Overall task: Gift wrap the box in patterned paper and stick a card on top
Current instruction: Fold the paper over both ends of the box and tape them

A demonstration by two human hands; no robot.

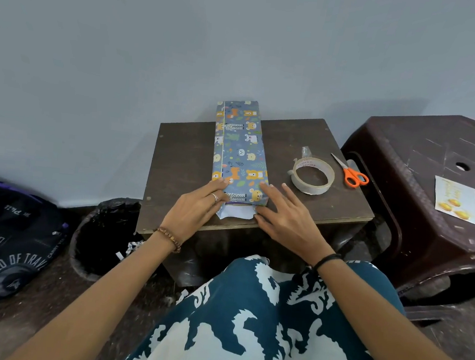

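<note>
A long box wrapped in blue paper with cartoon animals (pixel 240 148) lies lengthwise on the small dark wooden table (pixel 180 157), its far end against the wall. At its near end a white paper flap (pixel 234 212) sticks out. My left hand (pixel 197 206) presses the near left corner of the box, fingers folding paper there. My right hand (pixel 281 208) rests spread on the near right corner. A card with yellow shapes (pixel 457 199) lies on the brown plastic stool (pixel 424 157) to the right.
A roll of clear tape (pixel 312 175) and orange-handled scissors (pixel 351 172) lie on the table's right side. A dark bin (pixel 103 236) with paper scraps stands left of the table, a black backpack (pixel 6 244) further left. My patterned lap is below.
</note>
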